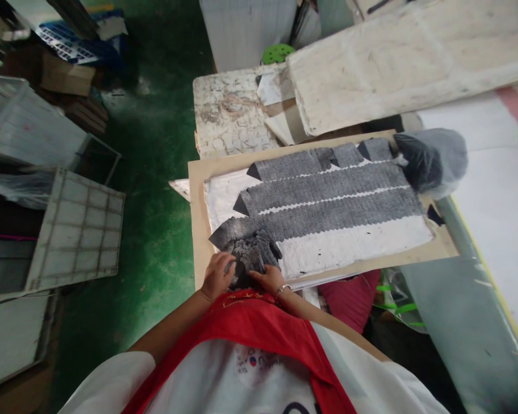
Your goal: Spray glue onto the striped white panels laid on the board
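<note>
A brown board (198, 224) covered with white paper (362, 241) carries three long rows of overlapping dark grey pointed pieces (328, 187). At the board's near left corner lies a loose stack of the same grey pieces (252, 253). My left hand (217, 275) curls round the stack's left side. My right hand (270, 279), with a bracelet on its wrist, presses its fingers against the stack's lower right. Both hands grip the stack together.
A clear plastic bag with dark pieces (431, 158) sits at the board's far right end. White boards (397, 63) and a cracked white table (228, 115) lie beyond. Wire-grid panels (77, 230) lean over the green floor (159, 172) on the left.
</note>
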`<state>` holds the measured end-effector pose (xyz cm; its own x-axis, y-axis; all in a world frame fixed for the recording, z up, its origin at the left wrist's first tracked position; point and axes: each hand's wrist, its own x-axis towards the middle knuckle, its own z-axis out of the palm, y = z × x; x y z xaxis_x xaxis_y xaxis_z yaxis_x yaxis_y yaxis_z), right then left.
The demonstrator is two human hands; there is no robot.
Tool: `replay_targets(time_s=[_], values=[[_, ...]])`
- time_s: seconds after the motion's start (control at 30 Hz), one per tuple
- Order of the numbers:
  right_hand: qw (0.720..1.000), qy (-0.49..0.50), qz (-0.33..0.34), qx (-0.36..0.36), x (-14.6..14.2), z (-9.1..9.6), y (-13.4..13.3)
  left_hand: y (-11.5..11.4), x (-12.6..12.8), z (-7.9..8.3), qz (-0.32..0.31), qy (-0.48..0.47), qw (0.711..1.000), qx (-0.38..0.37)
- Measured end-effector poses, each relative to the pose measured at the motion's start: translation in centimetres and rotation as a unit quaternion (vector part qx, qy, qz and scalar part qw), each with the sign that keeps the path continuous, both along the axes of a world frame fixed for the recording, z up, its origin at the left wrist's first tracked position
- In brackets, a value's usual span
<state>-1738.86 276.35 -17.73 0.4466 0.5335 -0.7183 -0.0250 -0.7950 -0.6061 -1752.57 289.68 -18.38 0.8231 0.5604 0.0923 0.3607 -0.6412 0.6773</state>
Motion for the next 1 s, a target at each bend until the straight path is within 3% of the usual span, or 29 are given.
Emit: replay_targets(time_s=[0.1,0.23,0.33,0.47,0.6,0.8,1.0], values=[[0.998,-0.027,0.029,-0.040,0.0,-0.5,-0.4,-1.4,0.8,-0.5,-0.135,0.089,0.985,0.068],[0.997,-0.037,0.029,-0.053,0.3,0.3,-2.3,-2.5,1.8,-1.2,-0.165,0.166,0.964,0.126],[0.996,-0.060,-0.009,-0.059,2.8,0.5,-4.2,-2.7,1.6,-1.8,-0.157,0.142,0.964,0.164],[0.977,-0.177,-0.092,-0.080,10.1,0.2,-6.2,-2.7,0.9,-3.2,-0.132,0.070,0.964,0.222],[0.944,-0.282,-0.131,-0.109,16.6,-1.2,-5.6,-2.6,0.5,-3.7,-0.145,-0.003,0.957,0.250],[0.945,-0.285,-0.098,-0.124,18.2,-3.7,-3.0,-2.0,1.3,-1.5,-0.095,-0.010,0.967,0.236],[0.957,-0.261,-0.059,-0.112,19.3,-3.3,-2.5,-1.1,6.1,-0.1,-0.064,-0.020,0.975,0.214]])
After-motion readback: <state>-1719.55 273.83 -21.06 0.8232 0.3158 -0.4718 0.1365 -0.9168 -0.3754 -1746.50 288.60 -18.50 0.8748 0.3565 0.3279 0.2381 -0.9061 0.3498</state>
